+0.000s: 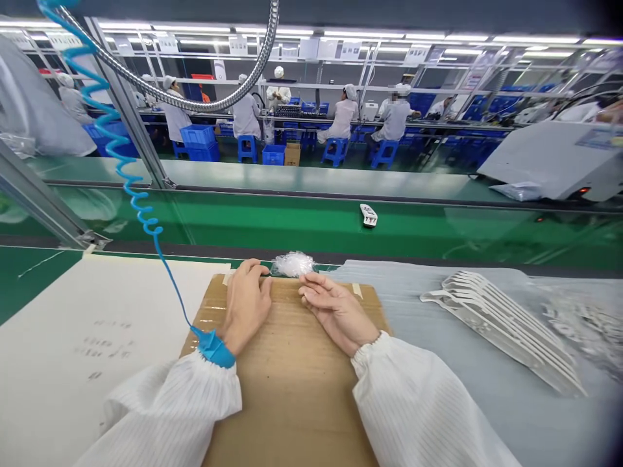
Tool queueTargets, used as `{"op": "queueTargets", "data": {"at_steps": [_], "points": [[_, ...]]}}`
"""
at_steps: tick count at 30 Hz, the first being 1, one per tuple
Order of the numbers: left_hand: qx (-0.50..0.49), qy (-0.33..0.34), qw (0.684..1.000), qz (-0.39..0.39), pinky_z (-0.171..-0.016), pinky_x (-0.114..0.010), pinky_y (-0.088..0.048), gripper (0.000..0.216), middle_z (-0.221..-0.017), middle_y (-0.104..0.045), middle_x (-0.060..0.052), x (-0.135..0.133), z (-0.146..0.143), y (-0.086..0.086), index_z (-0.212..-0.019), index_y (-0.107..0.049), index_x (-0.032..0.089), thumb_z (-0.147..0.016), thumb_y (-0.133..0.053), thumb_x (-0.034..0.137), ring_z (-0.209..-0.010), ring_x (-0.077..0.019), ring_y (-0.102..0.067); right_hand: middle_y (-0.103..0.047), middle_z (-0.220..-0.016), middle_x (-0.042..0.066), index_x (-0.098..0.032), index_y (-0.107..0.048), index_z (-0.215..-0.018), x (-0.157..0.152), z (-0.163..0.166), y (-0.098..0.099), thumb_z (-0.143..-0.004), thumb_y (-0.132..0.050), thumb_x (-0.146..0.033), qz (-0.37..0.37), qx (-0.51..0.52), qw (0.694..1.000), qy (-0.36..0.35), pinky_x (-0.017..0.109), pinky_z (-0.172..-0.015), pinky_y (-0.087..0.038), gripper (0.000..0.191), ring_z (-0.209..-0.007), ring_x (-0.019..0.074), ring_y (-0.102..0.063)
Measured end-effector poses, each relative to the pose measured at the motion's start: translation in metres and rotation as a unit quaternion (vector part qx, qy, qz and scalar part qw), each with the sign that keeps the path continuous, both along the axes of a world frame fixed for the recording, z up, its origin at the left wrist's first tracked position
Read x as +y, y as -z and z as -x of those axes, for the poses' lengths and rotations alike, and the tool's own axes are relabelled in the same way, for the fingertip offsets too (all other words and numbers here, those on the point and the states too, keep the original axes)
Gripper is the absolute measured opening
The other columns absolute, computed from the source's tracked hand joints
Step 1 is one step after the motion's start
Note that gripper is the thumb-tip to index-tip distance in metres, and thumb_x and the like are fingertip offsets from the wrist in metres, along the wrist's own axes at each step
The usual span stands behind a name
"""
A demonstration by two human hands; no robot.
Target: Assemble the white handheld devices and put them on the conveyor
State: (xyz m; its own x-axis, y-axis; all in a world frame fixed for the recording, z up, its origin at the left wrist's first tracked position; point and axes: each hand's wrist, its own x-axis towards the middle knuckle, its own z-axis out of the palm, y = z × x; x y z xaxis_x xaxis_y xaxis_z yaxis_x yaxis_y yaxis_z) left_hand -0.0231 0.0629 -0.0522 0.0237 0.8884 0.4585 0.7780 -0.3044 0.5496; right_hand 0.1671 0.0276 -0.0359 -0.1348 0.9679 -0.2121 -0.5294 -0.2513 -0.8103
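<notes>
My left hand (248,301) rests by the upper left part of a brown cardboard sheet (292,376), its thumb and fingers apart with nothing seen between them. A blue wrist strap (214,348) with a coiled blue cord circles that wrist. Over the sheet's upper right part, my right hand (338,311) has its thumb and fingertips pressed together; whatever they may hold is too small to make out. Just beyond the fingertips of both hands lies a crumpled heap of clear plastic film (293,264).
A row of long, pale plastic parts (506,331) lies at right on grey foam sheeting (413,305), beside a heap of small pale pieces (584,321). One white part (368,215) sits on the green conveyor belt (292,220). A coiled blue cord (141,201) hangs at left.
</notes>
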Motion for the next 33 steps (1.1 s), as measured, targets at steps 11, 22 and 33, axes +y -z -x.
{"op": "queueTargets", "data": {"at_steps": [11, 22, 33], "points": [[-0.024, 0.003, 1.0, -0.015, -0.102, -0.05, -0.051, 0.027, -0.12, -0.067, -0.012, -0.0001, 0.0016, -0.0016, -0.094, -0.068, 0.018, -0.082, -0.048, 0.005, -0.114, -0.0292, -0.065, -0.073, -0.11, 0.003, -0.022, -0.078, -0.094, -0.0008, -0.0018, -0.0001, -0.065, -0.089, -0.014, 0.001, 0.009, 1.0, -0.006, 0.029, -0.092, -0.049, 0.032, -0.093, 0.0135, -0.066], [-0.046, -0.002, 0.999, -0.029, -0.101, -0.047, -0.052, 0.02, -0.118, -0.068, -0.011, -0.0027, -0.0005, -0.009, -0.091, -0.067, 0.019, -0.087, -0.05, 0.008, -0.112, -0.0267, -0.065, -0.073, -0.11, 0.003, -0.022, -0.078, -0.095, -0.0008, -0.0019, 0.0003, -0.066, -0.09, -0.013, 0.007, 0.017, 1.0, -0.008, 0.027, -0.092, -0.049, 0.032, -0.093, 0.0124, -0.066], [-0.06, -0.007, 0.998, -0.033, -0.101, -0.046, -0.051, 0.023, -0.116, -0.068, -0.011, -0.0042, -0.0021, -0.0088, -0.107, -0.064, 0.018, -0.089, -0.052, 0.01, -0.111, -0.0266, -0.064, -0.073, -0.11, 0.002, -0.023, -0.079, -0.094, -0.0021, -0.0018, -0.0031, -0.065, -0.091, -0.016, 0.008, 0.007, 1.0, -0.004, 0.027, -0.093, -0.05, 0.032, -0.095, 0.0133, -0.066]]}}
